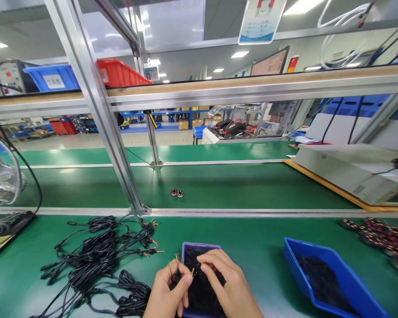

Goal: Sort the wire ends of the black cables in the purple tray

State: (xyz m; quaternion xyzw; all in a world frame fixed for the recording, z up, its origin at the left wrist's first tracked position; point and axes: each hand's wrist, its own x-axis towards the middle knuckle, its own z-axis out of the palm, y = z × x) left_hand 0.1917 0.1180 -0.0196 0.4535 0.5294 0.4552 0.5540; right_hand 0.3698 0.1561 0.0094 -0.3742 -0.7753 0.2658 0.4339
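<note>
A long green-surfaced workbench [258,247] ran across the room, crossed by slanted aluminium frame posts [96,110] that carried a wooden shelf [252,81]. On the shelf sat a blue plastic bin [53,77] and a red plastic bin [119,73]. Rectangular ceiling lights [239,54] glowed overhead. Beyond lay a pale grey factory floor [86,140] with distant blue storage racks [172,117].

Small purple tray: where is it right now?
Head view, bottom centre: the small purple tray lies on the green mat, partly under the left hand and right hand, between the black cable bundle and blue bin.
</note>
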